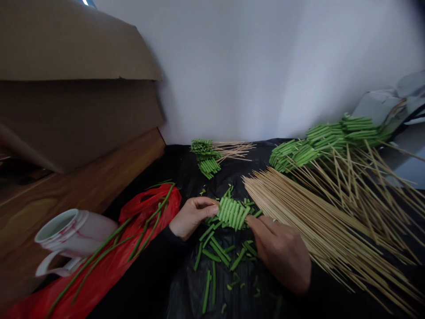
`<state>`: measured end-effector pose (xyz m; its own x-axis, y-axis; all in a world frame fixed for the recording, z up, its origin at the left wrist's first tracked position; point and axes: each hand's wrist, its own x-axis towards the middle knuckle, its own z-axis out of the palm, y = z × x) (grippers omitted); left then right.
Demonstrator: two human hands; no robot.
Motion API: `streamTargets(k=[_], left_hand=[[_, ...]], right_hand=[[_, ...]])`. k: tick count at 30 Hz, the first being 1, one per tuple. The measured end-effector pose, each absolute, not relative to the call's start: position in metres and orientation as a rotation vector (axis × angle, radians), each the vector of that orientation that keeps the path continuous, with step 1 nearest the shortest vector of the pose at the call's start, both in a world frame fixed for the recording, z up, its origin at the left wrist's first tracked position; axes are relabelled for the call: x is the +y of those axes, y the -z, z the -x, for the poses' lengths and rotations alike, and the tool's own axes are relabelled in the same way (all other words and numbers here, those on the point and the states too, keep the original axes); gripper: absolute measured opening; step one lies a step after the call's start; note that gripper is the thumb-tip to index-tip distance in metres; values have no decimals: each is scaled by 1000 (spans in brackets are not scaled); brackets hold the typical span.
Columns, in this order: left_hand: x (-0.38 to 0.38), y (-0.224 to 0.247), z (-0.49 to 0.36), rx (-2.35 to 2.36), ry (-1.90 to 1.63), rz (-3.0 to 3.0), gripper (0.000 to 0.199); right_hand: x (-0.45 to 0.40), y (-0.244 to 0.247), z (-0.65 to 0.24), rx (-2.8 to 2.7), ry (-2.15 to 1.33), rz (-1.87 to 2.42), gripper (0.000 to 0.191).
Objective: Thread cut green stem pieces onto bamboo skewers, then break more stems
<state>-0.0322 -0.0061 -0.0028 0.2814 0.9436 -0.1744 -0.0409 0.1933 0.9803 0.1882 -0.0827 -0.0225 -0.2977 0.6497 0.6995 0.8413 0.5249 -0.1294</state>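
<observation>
My left hand point(192, 218) and my right hand point(279, 252) hold a flat row of short cut green bean pieces point(231, 213) between them, the left fingers on its left side and the right fingertips at its lower right. Whether a skewer runs through the row is hidden. Loose bean pieces point(215, 252) lie just below on the black plastic sheet point(189, 177). A broad pile of thin bamboo skewers point(327, 221) lies under and beyond my right hand. Bundles of skewered beans point(207, 157) sit farther ahead.
More skewered bean bundles point(325, 137) lie at the back right by a grey cloth point(378, 106). To the left, long whole beans point(109, 252) rest on a red plastic bag point(146, 212) beside a white jug point(71, 235) on a wooden board point(83, 186). A cardboard box point(76, 53) rises against the white wall point(232, 66).
</observation>
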Motion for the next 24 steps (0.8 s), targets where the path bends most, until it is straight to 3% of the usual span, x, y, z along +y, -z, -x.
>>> streamTargets(k=[6,14,19,24], left_hand=[[3,-6,49,1295,-965,-1424,27],[4,7,50,1675,-565,-2163,15],[5,14,53,1717,-441,-2275,11],[5,11,52,1690,-544,-2260,11]], right_hand=[[-77,21,-198,-2035,406,1253,26],[-78,24,-196,-2046,376,1248,27],[-79,24,-195,-2052,375,1249,27],[-80,22,-194,-2053,363,1227,28]])
